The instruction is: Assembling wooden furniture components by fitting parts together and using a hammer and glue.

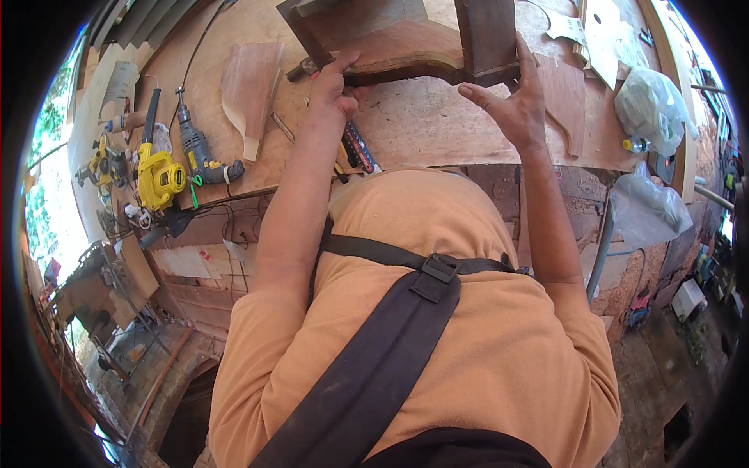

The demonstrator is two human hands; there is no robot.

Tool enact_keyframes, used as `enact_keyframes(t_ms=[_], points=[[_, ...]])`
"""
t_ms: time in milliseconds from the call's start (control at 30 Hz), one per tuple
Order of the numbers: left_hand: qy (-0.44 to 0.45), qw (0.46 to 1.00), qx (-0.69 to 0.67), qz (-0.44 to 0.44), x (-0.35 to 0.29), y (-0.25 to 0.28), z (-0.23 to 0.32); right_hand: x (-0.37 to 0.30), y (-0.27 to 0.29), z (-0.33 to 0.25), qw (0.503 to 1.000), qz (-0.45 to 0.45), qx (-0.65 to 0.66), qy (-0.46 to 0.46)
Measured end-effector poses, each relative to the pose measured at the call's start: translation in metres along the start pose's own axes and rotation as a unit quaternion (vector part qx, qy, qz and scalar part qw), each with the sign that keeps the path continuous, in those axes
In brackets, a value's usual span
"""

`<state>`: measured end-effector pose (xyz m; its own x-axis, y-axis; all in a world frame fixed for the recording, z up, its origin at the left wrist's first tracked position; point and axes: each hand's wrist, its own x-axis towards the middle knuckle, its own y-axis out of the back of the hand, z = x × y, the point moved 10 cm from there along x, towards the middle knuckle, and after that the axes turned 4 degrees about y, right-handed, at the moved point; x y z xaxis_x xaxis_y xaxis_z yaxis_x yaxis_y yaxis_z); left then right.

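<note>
A dark-stained wooden frame (406, 58) with a curved lower rail and a thick leg is at the top of the head view, partly cut off by the edge. My left hand (335, 86) closes on the rail's left end, its thumb over the wood. My right hand (521, 105) grips the leg at the right, fingers along its outer side and thumb spread below. Beside my left hand lies a short dark cylindrical piece (300, 70), its kind unclear. A tool with a red and black handle (359, 147) rests on the bench near my left wrist.
Left on the wooden bench (413, 125) are a corded drill (199, 144), a yellow blower (158, 175) and another yellow power tool (104, 168). Curved plywood pieces (250, 93) flank the frame. Plastic bags (654, 109) sit at the right, and cables hang off the front edge.
</note>
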<state>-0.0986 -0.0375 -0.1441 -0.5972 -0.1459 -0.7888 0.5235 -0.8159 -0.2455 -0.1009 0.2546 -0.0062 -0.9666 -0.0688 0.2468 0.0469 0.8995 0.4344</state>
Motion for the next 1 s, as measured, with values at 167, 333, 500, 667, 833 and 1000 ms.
enact_keyframes(t_ms=[167,333,500,667,833,1000], points=[[0.009,1.0,-0.001,-0.001,-0.004,-0.003,0.001,0.003,0.0,-0.005,1.0,-0.004,-0.005,-0.011],[0.001,1.0,-0.017,-0.008,0.002,-0.004,0.0,0.004,0.0,0.002,0.999,-0.015,-0.011,-0.027],[0.0,1.0,-0.021,-0.001,0.005,-0.001,-0.001,-0.005,0.019,-0.027,0.989,0.073,-0.12,0.04],[0.01,0.999,-0.047,-0.019,0.009,-0.003,-0.003,-0.009,0.043,-0.095,0.986,0.033,0.12,0.108],[0.011,0.999,-0.045,-0.019,0.014,-0.003,-0.002,-0.027,0.03,-0.227,0.856,-0.26,0.389,0.222],[0.018,0.998,-0.052,-0.015,0.016,0.001,-0.001,-0.037,0.04,-0.301,0.817,-0.163,0.42,0.36]])
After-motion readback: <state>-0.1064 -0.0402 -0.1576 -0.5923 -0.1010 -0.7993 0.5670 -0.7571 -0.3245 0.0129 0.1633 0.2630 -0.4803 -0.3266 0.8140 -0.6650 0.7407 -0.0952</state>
